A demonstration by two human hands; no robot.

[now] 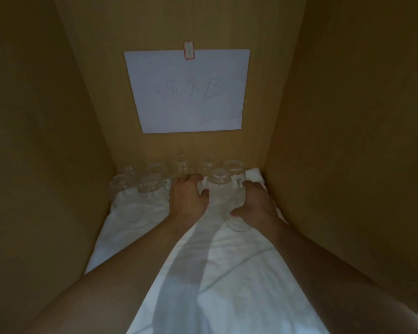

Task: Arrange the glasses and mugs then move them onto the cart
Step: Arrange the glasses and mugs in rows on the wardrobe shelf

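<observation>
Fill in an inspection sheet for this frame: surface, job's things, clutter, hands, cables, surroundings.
Surface: wrinkled white cloth covering the floor of the enclosure.
Job's things: clear upturned drinking glasses clustered at the back; one clear glass stands between the hands; another clear glass lies under the right hand.
Clutter: nothing seen.
Hands: left hand curled beside the middle glass, grip unclear; right hand grips the lower glass.
Cables: nothing seen.
Surroundings: brown cardboard walls; white paper sheet with faint handwriting, held by a red-edged tape strip. No cart in view.
</observation>
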